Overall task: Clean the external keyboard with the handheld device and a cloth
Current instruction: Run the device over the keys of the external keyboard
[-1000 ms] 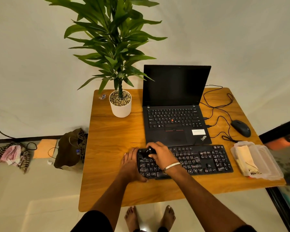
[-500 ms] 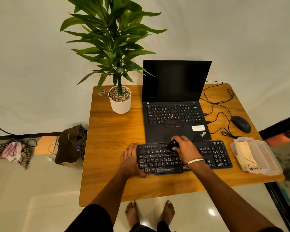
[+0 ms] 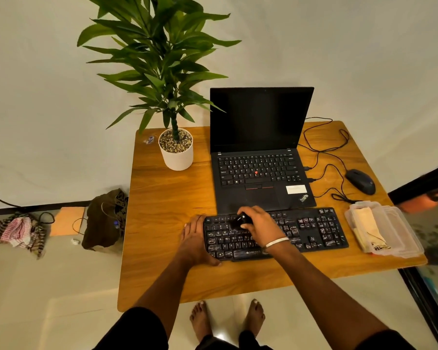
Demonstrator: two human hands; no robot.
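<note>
**Near table edge: both hands on keyboard**

Closest to the camera, bare feet on pale glossy floor tiles. Above them, rounded-corner orange-brown wood-grain table. Flat black plastic external keyboard lies along near half of table, keycaps white-lettered, smudgy pale patches over the surface. Left hand flat on table against keyboard's left end, fingers straight and together, thumb under front edge. Right hand, white bangle at wrist, over upper-left key rows, fingers curled round small black handheld device, its tip down on keys. Right of keyboard, clear plastic lidded box holding folded cream cloth. Just behind keyboard, open matte black laptop, screen dark, red pointing nub. Black wired mouse to its right, thin cables looped. Far left, white cylindrical pot with pebble top, tall green leafy plant.
</note>
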